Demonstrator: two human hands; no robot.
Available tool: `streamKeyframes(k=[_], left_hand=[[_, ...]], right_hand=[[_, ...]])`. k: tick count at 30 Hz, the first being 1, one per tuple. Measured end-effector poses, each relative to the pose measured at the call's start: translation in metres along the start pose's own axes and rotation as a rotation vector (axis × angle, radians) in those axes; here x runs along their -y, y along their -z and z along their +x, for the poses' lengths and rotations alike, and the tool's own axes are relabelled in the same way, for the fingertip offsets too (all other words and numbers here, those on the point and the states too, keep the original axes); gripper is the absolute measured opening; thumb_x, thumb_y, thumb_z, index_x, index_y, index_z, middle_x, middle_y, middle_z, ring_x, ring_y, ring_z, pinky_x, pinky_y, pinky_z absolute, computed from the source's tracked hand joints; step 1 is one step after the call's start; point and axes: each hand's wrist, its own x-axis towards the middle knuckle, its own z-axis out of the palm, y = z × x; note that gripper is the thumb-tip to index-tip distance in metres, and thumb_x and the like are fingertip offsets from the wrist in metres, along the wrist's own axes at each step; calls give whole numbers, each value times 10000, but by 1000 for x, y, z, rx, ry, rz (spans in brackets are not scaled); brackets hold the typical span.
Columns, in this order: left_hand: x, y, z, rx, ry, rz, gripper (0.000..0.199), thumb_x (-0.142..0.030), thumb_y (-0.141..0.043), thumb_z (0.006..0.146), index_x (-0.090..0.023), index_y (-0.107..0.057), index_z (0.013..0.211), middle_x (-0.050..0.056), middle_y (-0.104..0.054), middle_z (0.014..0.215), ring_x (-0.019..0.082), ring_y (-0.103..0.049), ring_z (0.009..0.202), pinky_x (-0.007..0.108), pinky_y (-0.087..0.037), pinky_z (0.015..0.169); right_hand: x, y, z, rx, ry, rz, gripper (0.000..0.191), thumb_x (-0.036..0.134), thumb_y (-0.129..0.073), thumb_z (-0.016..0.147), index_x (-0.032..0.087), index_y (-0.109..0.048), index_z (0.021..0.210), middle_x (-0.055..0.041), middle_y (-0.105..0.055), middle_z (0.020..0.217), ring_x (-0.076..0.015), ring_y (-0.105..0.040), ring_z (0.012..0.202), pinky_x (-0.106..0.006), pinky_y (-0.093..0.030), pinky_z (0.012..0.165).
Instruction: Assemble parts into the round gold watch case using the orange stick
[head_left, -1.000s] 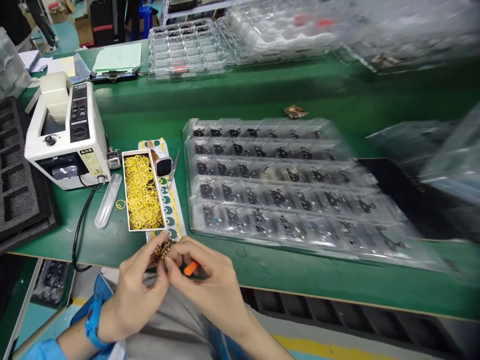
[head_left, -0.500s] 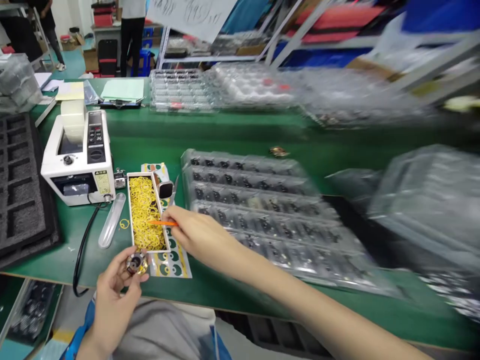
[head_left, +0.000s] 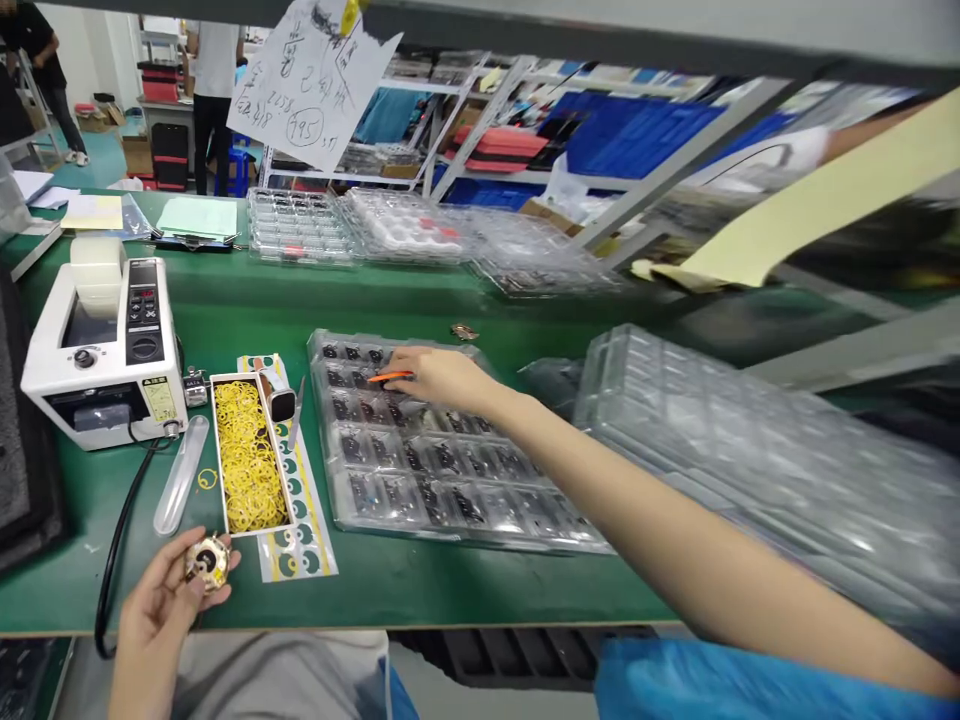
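The left hand [head_left: 161, 610] sits at the near edge of the green workbench [head_left: 247, 310], fingers curled loosely around a small round gold-coloured part [head_left: 207, 562] pinched between thumb and fingertips. The right hand [head_left: 439, 375] stretches out over the clear blister tray [head_left: 442, 490], closed around a thin orange stick [head_left: 390, 377] whose tip points at the tray's far-left pockets; whether the tip touches anything there cannot be told. The tray's pockets hold small dark components.

Just left of the tray lies a strip of green-and-yellow stickers [head_left: 296, 525], with a narrow open box of yellow rubber bands [head_left: 244, 465] partly on it and a small square-faced device [head_left: 282, 402] at the strip's far end. Further left of the tray stands a white tape dispenser [head_left: 101, 345]. To the tray's right, more clear trays [head_left: 750, 450] are stacked, blurred.

Judging by the pose, the step in hand is working at a pocket with the stick while the round part waits in the left hand. The next move would likely call for a fine, steady tip, since the pockets sit close together
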Motion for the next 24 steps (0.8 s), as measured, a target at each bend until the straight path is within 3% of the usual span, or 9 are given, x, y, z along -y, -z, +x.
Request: streamKeyframes(k=[3,6,8,9,11,13,17,21,24], left_hand=[[5,-3,1,55,-48,9,387,-369,-765,839,-243,-683,1195,75,-775,1108,243,-748,992,264,-622,788],[8,-11,8,236,-87,49,356,-344,-748,856,-246,-705,1196,98,-741,1197,236,-729,1037,285,-601,869],[8,-20,13,336,-94,88,311,-354,-755,844,-215,-743,1122,118,-745,1173,235,-726,1029,291,-591,885],[7,-25,16,359,-96,109,304,-357,-768,826,-202,-752,1088,122,-750,1144,234,-728,1007,297,-593,879],[3,-37,18,359,-110,151,271,-339,-806,775,-190,-762,997,106,-758,1051,223,-728,932,302,-599,843],[-1,-47,17,351,-148,209,184,-312,-819,746,-177,-757,854,71,-739,907,189,-707,804,271,-596,752],[-5,-55,10,314,-212,312,291,-400,-788,768,-154,-702,641,40,-641,661,149,-600,621,228,-510,577],[0,-54,2,291,-156,252,382,-503,-810,735,-149,-706,637,61,-669,663,176,-631,648,265,-530,624],[5,-53,-2,320,-135,145,274,-421,-826,754,-163,-731,752,57,-716,758,174,-683,730,254,-567,689]], right_hand=[[13,-2,-13,-87,6,38,205,101,-516,811,163,-710,835,-120,-713,971,-227,-647,853,-284,-437,651],[53,0,-38,-146,45,120,225,91,-451,843,150,-661,898,-109,-703,895,-207,-642,742,-293,-469,638],[91,2,-62,-141,154,214,229,94,-424,878,178,-636,893,-61,-693,838,-166,-634,684,-258,-487,617],[110,3,-75,-158,277,322,250,67,-410,876,179,-634,890,-61,-695,828,-160,-640,684,-250,-496,612],[145,3,-100,-192,456,425,310,24,-382,876,183,-642,934,-58,-688,801,-161,-647,699,-240,-508,605],[168,1,-118,-258,508,437,351,-3,-370,873,171,-651,992,-69,-690,804,-167,-647,685,-236,-493,550],[183,-9,-134,-340,427,678,243,73,-496,929,174,-663,1075,-71,-690,820,-164,-653,688,-247,-519,568],[190,-22,-140,-342,207,1100,86,145,-627,891,206,-684,870,-20,-634,703,-143,-596,602,-237,-459,502],[197,-28,-145,-376,63,1203,152,167,-607,901,203,-666,766,-24,-620,694,-138,-572,594,-229,-416,478]])
